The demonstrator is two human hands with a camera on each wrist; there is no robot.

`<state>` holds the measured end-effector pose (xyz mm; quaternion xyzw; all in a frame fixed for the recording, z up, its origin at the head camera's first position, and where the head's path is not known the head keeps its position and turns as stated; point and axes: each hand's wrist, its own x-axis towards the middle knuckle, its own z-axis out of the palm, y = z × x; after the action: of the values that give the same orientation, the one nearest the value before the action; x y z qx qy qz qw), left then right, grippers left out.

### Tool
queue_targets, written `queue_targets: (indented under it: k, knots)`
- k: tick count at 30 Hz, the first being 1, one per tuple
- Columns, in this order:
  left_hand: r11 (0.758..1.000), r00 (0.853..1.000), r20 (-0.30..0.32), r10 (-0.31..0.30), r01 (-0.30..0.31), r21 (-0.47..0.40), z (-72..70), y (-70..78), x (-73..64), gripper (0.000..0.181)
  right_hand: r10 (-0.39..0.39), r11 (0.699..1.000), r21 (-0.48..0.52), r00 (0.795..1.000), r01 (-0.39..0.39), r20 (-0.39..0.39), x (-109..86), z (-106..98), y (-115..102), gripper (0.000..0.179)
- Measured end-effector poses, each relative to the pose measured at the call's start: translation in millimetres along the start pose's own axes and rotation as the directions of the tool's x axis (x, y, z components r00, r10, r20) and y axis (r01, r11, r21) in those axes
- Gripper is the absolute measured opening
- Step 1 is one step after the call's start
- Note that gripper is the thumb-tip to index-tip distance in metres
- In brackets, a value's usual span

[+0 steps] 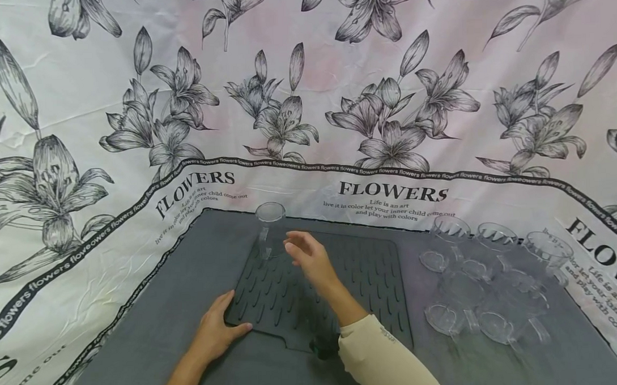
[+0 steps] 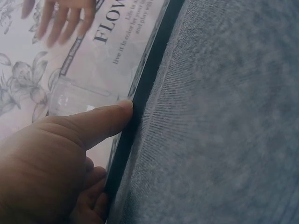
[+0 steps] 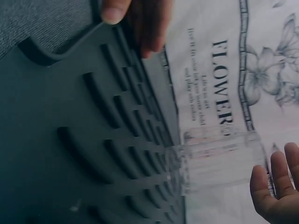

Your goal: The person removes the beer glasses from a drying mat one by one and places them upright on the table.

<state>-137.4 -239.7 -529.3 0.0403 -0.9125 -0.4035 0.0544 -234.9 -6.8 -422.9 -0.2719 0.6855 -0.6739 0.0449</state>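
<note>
A dark drying mat [image 1: 364,270] with raised ridges lies on the grey table. One clear glass mug [image 1: 270,213] stands at its far left corner. My left hand [image 1: 213,329] holds the near left corner of the mat, thumb on the front edge and fingers along the left side. In the left wrist view the thumb [image 2: 105,122] presses the mat's dark edge [image 2: 147,79]. My right hand [image 1: 311,257] hovers over the mat, right of the mug, with loosely bent fingers and nothing in them. The right wrist view shows a gap between its fingertips [image 3: 259,179] and the mug [image 3: 215,163].
Several clear glass mugs [image 1: 496,237] stand grouped on the table to the right of the mat. A white cloth [image 1: 288,187] printed with flowers hangs behind the table and along its sides. A small dark object [image 1: 324,346] shows beside the right sleeve [image 1: 380,354]; its kind is unclear.
</note>
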Motion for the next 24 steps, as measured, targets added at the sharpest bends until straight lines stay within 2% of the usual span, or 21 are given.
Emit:
queue_targets:
  k: [2,7,12,16,21,24]
  knots:
    - [1.000,1.000,0.000,0.000,0.000,0.001,-0.1,-0.2,-0.2,0.094,0.018,1.000,-0.020,1.000,-0.017,0.008,-0.5,4.2,-3.5,0.037]
    - [1.000,1.000,-0.014,0.011,-0.011,0.003,0.1,-0.5,-0.5,0.093,0.048,0.996,-0.073,0.998,-0.045,0.034,3.3,11.4,4.6,0.039]
    - [1.000,1.000,-0.023,0.006,-0.006,0.008,-1.0,-1.8,-0.9,0.093,0.072,0.994,-0.084,0.996,-0.067,0.052,18.9,18.5,37.0,0.043]
    - [1.000,1.000,-0.025,0.000,0.001,0.018,-2.2,-2.0,-1.4,0.093,0.093,0.992,-0.091,0.995,-0.090,0.031,30.5,25.9,55.9,0.048]
    - [1.000,1.000,-0.029,0.008,-0.008,0.009,-1.7,-1.4,-1.0,0.093,0.129,0.977,-0.170,0.992,-0.130,-0.012,39.5,32.7,64.1,0.052]
    - [1.000,1.000,-0.028,0.011,-0.010,0.003,-1.0,-1.1,-1.0,0.093,0.153,0.971,-0.184,0.988,-0.154,-0.020,42.5,35.3,67.5,0.053]
